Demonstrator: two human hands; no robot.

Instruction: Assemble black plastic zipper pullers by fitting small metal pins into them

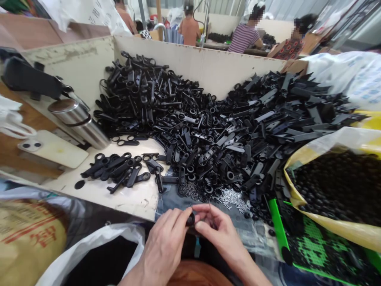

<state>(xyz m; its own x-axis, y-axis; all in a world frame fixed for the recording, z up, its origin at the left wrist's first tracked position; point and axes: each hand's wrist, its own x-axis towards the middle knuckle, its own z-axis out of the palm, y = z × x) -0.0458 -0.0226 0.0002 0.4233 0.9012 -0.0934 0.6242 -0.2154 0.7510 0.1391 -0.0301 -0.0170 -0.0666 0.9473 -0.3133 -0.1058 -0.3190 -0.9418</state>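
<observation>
In the lower middle of the head view, my left hand (166, 238) is closed round a small black plastic part (192, 218), of which a rounded end shows between the fingers. My right hand (218, 228) meets it from the right, its thumb and fingers pinched together by the part; whatever they hold is too small to make out. Just beyond the hands lie a heap of small silver pins (230, 198) and some tiny dark metal pieces (193, 190). A large pile of black plastic pieces with ring ends (184, 131) rises behind them.
Flat black strips (291, 107) are heaped at the right. A yellow-edged sack (336, 186) of black beads stands beside a green tray (278, 226). At left are ring-ended parts (119, 169), a phone (55, 149), a steel flask (86, 127) and a white bag (131, 230). Several people sit beyond.
</observation>
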